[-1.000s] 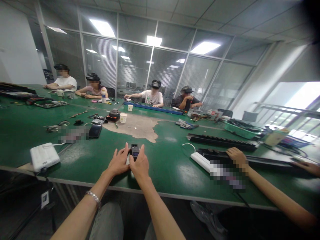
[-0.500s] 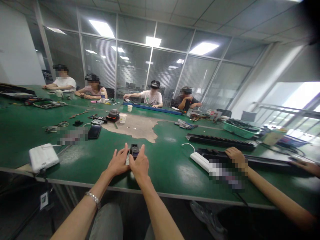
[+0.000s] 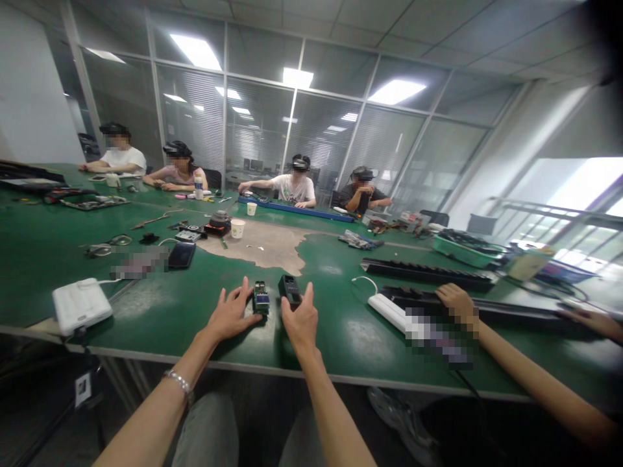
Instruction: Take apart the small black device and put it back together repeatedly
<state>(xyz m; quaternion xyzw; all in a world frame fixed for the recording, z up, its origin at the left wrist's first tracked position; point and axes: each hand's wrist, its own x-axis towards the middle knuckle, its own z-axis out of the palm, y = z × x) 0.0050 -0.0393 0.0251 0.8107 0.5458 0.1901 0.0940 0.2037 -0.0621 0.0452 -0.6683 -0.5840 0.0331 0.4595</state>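
My right hand (image 3: 300, 324) grips a small black plastic casing (image 3: 291, 290), thumb on the near side, just above or on the green tabletop. To its left stands a small green circuit board (image 3: 261, 298) with a blue part on it. My left hand (image 3: 232, 316) rests beside that board, fingers spread, with the thumb reaching toward its near end; whether it touches is hard to tell. A gap of bare tabletop separates the casing from the board.
A white power strip (image 3: 388, 311) and long black strips (image 3: 428, 275) lie to the right, where another person's hand (image 3: 458, 305) rests. A white box (image 3: 82, 305) and a phone (image 3: 182, 255) are on the left. Paper cups (image 3: 237, 228) stand farther back. Several people sit across the table.
My right hand has moved right with the black casing, away from my left hand. The circuit board now shows uncovered beside my left hand, which has hardly moved.
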